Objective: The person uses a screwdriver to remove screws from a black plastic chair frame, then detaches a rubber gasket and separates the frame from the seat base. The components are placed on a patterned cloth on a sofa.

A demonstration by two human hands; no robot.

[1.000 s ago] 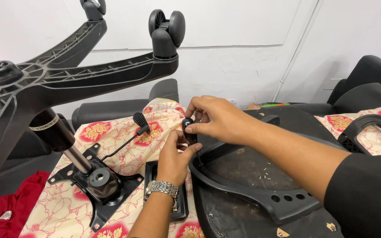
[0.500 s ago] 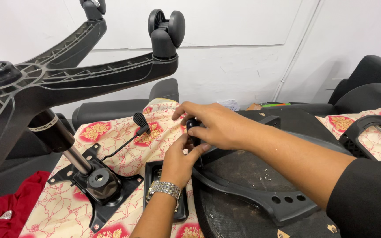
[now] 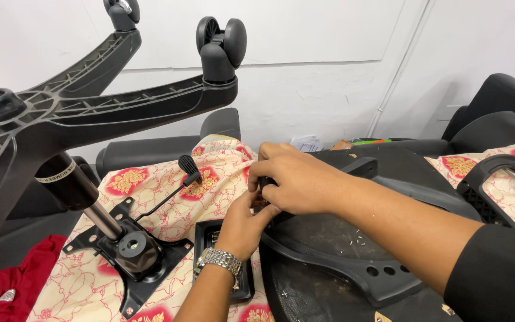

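My right hand reaches in from the right and closes over the left end of a black plastic chair armrest bracket. My left hand, with a metal wristwatch, comes up from below and presses its fingers against the same spot under my right hand. A small dark part sits between the fingers, mostly hidden. The bracket lies on the black underside of a chair seat. A small black tray lies just below my left hand.
An upturned black chair base with casters and a gas cylinder stands at left on a mounting plate with a lever. Floral fabric covers the surface. Black chair parts lie at the right, red cloth at lower left.
My right hand has slid a little left and down over the bracket end. My left hand has stayed under it, fingers shifting slightly.
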